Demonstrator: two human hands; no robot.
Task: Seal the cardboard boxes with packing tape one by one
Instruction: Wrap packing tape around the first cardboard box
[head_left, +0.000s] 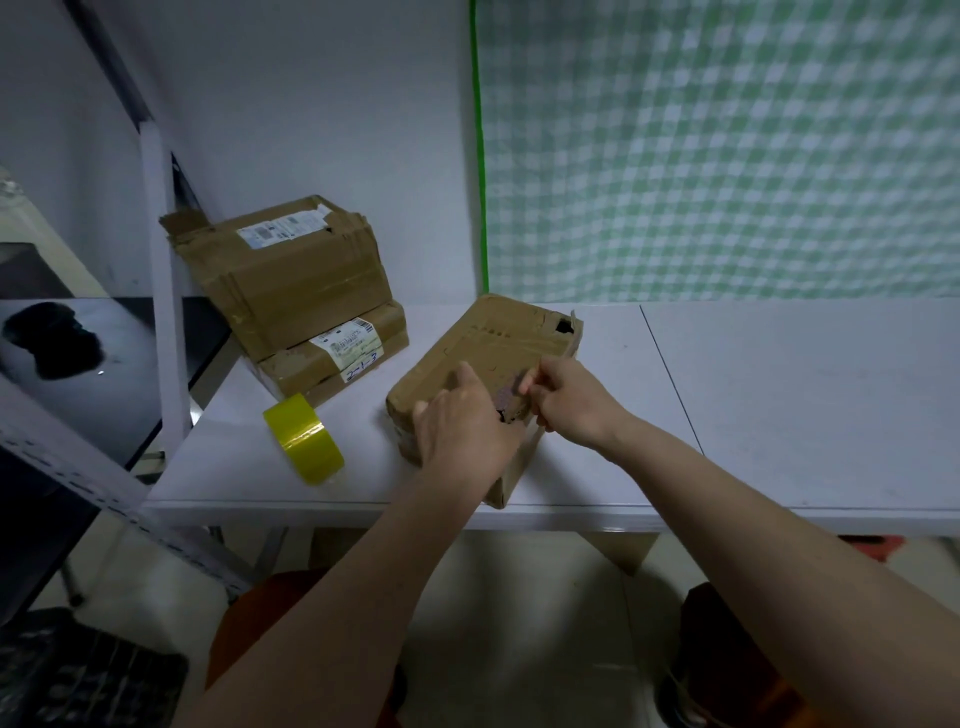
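Cardboard box (483, 343) at white bench (779, 395) front edge, left hand (462, 421) flat on its top, right hand (566, 400) pinching tape end, yellow tape roll (304, 439) left, two stacked boxes (291, 291) behind

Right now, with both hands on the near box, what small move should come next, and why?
Probably press the tape end down flat. The right hand pinches something at the near box's edge while the left hand rests on its top; the tape roll lies apart.

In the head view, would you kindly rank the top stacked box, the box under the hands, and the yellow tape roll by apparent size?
1. Top stacked box and box under the hands: alike, and nearness makes ranking unsure.
2. Yellow tape roll, clearly smallest.
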